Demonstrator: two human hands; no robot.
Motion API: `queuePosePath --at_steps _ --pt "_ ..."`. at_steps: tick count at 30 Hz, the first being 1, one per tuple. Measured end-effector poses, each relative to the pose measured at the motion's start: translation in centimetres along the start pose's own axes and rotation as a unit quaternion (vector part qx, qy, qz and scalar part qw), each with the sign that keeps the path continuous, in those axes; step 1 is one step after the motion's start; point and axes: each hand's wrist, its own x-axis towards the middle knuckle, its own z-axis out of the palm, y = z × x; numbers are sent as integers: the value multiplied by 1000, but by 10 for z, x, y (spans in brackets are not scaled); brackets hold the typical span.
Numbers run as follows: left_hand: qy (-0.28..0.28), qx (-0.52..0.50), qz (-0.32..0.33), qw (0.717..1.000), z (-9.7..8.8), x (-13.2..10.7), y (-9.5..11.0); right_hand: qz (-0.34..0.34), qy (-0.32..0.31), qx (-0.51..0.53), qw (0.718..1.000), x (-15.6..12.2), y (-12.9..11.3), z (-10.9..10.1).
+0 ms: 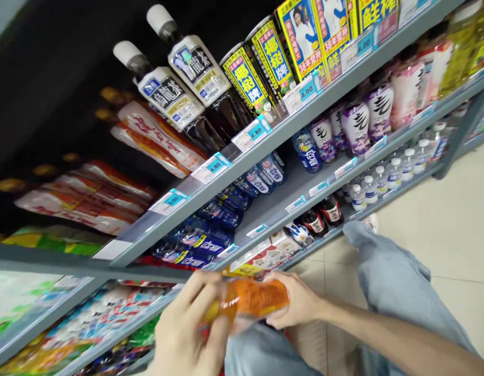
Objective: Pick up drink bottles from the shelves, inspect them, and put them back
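Low before the drinks shelving (210,196), both hands are gripping an orange bottle (252,298) that is lying sideways and blurred. The left hand (187,334) is wrapping its fingers round one end, while the right hand (299,305) is clasping the other, so the hands are sitting apart with the bottle clamped between them. The bottle is hovering over the person's pale jeans (387,277), just below the lowest shelf edge in view. Dark bottles with white caps (175,89) are standing on the upper shelf, and blue-labelled bottles (210,235) are lying on the one beneath. Price tags (252,134) are lining the shelf rails.
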Motion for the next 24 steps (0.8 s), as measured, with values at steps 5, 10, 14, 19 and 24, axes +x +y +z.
queuePosePath --at_steps 5,10,14,19,24 --pt "36 -217 -77 972 75 66 -29 83 101 116 985 5 10 -17" --pt "54 -661 -229 712 170 78 -52 133 111 166 971 1 17 -36" --pt "39 -784 -321 530 213 64 -51 199 41 258 944 -11 23 -36" --pt "16 -846 -331 418 209 49 -49 283 -48 396 872 -17 27 -23" --pt "61 -860 -363 353 192 37 -56 301 -88 431 846 0 16 -14"
